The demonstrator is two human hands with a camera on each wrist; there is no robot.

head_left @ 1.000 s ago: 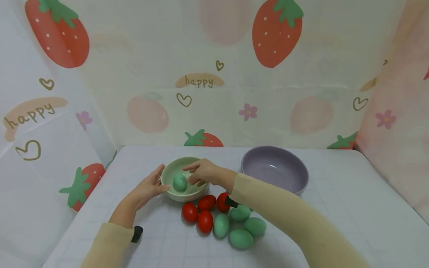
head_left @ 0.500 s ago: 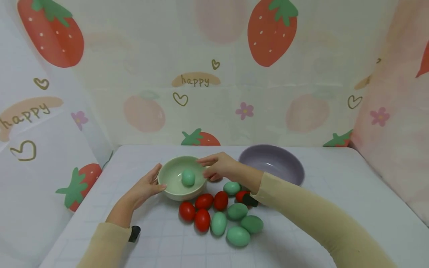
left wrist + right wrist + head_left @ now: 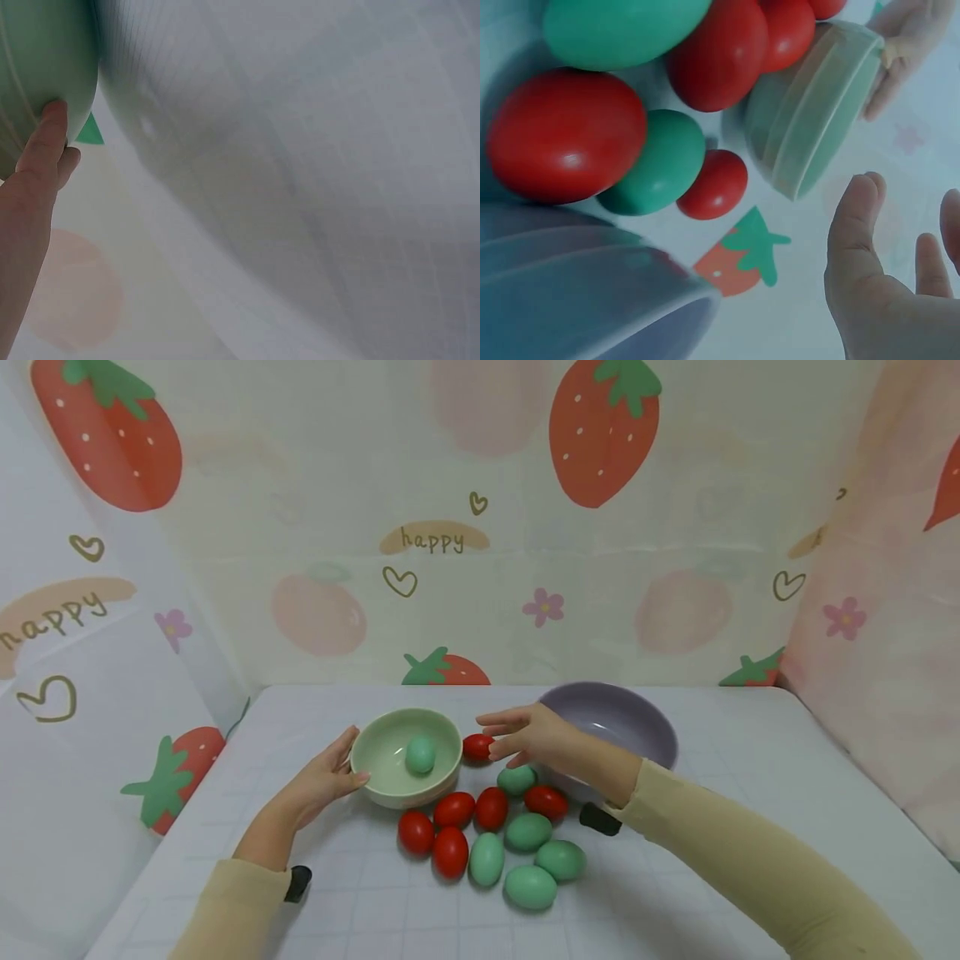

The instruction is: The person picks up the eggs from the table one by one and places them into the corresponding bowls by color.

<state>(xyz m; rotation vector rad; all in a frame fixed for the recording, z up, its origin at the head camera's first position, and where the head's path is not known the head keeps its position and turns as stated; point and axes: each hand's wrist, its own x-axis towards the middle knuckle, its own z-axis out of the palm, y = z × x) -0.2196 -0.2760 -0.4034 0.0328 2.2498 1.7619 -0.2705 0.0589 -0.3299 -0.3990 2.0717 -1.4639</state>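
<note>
My left hand (image 3: 318,785) rests against the left side of a light green bowl (image 3: 375,787), thumb near its front and fingers straight along the outside. In the left wrist view a fingertip (image 3: 54,109) touches the bowl's outer wall (image 3: 52,52). One mint green egg (image 3: 421,754) lies inside the bowl. My right hand (image 3: 536,732) hovers, holding nothing and with its fingers apart, between the green bowl and a purple bowl (image 3: 660,727). Near its fingertips sits a red egg (image 3: 477,747), just right of the green bowl.
Several red eggs (image 3: 451,852) and green eggs (image 3: 531,887) lie grouped on the white table (image 3: 375,902) in front of the bowls. A green egg (image 3: 516,780) and a red egg (image 3: 546,802) lie by the purple bowl. Strawberry-printed cloth (image 3: 450,610) hangs behind.
My right hand has pulled back rightward out of the green bowl, leaving the green egg in it. The egg has shifted toward the bowl's middle. The left hand stays at the bowl.
</note>
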